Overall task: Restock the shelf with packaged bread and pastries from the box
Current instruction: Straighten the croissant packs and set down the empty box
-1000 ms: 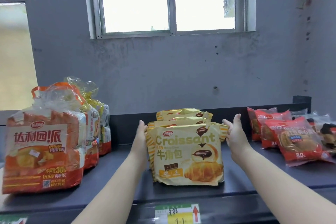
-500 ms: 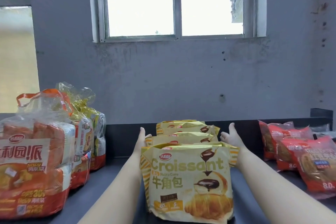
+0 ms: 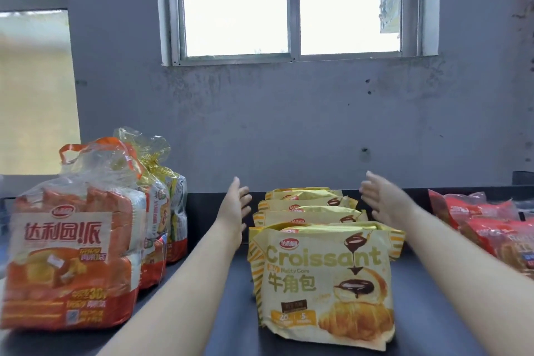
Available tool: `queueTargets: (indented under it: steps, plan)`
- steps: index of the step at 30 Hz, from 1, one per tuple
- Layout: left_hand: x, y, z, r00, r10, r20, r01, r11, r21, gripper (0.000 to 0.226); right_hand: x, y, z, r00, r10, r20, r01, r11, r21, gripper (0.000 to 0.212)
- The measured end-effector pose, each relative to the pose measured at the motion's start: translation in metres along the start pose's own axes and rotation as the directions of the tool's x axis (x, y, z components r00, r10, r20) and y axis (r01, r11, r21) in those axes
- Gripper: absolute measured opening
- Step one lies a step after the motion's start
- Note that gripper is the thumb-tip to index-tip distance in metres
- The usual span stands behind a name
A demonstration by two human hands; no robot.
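Yellow croissant packs (image 3: 320, 283) stand in a row mid-shelf (image 3: 433, 298), front to back. My left hand (image 3: 235, 205) and right hand (image 3: 387, 199), pressed to the row's flanks a moment ago, have come off; both flat-fingered, holding nothing. Row judged squared; next item due from the box.

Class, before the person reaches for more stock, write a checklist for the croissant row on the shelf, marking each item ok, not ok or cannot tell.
1. Left hand free, fingers straight, apart from the packs: ok.
2. Right hand free, holding nothing: ok.
3. Front croissant pack upright, label facing out: ok.
4. Croissant row lined up behind it: ok, though the back packs are mostly hidden.
5. Row clear of the orange bags on the left and the red packs on the right: ok.
6. Box with remaining stock within reach: cannot tell, it is out of view.
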State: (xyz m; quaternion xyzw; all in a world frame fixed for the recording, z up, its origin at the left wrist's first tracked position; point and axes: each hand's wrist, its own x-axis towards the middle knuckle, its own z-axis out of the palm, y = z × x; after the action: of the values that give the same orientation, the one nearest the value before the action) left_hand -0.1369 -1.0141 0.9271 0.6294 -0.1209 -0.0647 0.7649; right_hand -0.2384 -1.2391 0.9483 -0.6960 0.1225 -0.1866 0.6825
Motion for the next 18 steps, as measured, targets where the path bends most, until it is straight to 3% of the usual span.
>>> queueTargets:
  steps: [5, 9, 14, 18]
  plan:
    - [-0.033, 0.053, -0.016, 0.951, 0.309, -0.036, -0.298, 0.939, 0.172, 0.032, -0.030, -0.060, 0.015, 0.953, -0.300, -0.025, 0.293, 0.943, -0.156, 0.024]
    - [-0.072, 0.081, -0.027, 0.862, 0.506, 0.007, -0.488, 0.827, 0.280, 0.028, -0.060, -0.090, 0.066, 0.880, -0.474, 0.036, 0.470, 0.854, -0.225, 0.018]
    - [-0.115, 0.095, -0.062, 0.751, 0.660, 0.009, -0.600, 0.677, 0.426, 0.026, -0.091, -0.084, 0.143, 0.844, -0.507, 0.174, 0.533, 0.830, -0.165, 0.032]
    - [-0.148, 0.093, -0.106, 0.665, 0.732, -0.147, -0.599, 0.640, 0.480, 0.021, -0.112, -0.070, 0.188, 0.839, -0.480, 0.255, 0.511, 0.857, -0.070, 0.041]
